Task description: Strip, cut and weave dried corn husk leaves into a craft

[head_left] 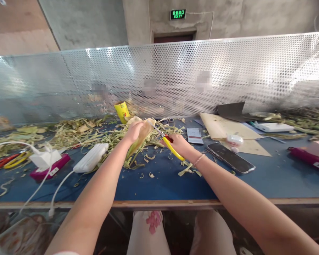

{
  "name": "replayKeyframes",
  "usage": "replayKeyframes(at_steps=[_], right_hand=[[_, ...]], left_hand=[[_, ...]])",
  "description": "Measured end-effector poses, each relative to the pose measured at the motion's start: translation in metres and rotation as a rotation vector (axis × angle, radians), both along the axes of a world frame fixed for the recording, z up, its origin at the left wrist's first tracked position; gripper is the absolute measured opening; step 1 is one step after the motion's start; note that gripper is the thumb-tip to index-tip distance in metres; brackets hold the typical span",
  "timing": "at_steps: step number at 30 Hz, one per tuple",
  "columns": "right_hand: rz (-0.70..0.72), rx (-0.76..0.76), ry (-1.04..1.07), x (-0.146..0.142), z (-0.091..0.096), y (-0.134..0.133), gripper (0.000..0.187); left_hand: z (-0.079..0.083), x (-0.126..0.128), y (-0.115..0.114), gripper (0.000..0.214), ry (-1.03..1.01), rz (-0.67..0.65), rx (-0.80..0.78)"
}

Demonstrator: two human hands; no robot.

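My left hand [135, 130] is closed on a broad, pale yellow dried leaf [143, 136], raised over a heap of plant scraps. In my right hand [177, 143] is a pair of scissors [174, 150] with yellow and red handles. Their slim metal blades point up and left, reaching the leaf's right edge. Whether the blades touch or overlap the leaf I cannot tell. Green and yellow plant trimmings [77, 129] are strewn under and left of my left hand. Just behind it, a yellow printed cylinder [121, 111] leans at a tilt.
A perforated metal screen [175, 74] closes off the blue table's back [164, 187]. On the left are a white power bank [91, 158], a magenta power strip [51, 168] and red-yellow scissors [13, 161]. Phones [231, 157], [195, 136] and brown paper [223, 127] lie right.
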State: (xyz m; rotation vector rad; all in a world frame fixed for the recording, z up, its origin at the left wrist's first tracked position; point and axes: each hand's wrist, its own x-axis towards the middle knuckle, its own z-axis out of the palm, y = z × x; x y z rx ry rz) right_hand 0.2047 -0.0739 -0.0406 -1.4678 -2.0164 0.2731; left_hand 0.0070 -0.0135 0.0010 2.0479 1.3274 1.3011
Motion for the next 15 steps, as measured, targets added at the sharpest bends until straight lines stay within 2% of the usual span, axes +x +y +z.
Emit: replayKeyframes(at_steps=[15], right_hand=[[-0.018,-0.031,-0.057,0.0013,0.0038,0.0021,0.044]], left_hand=[[-0.0032,-0.0031,0.004,0.026,0.02,0.041,0.025]])
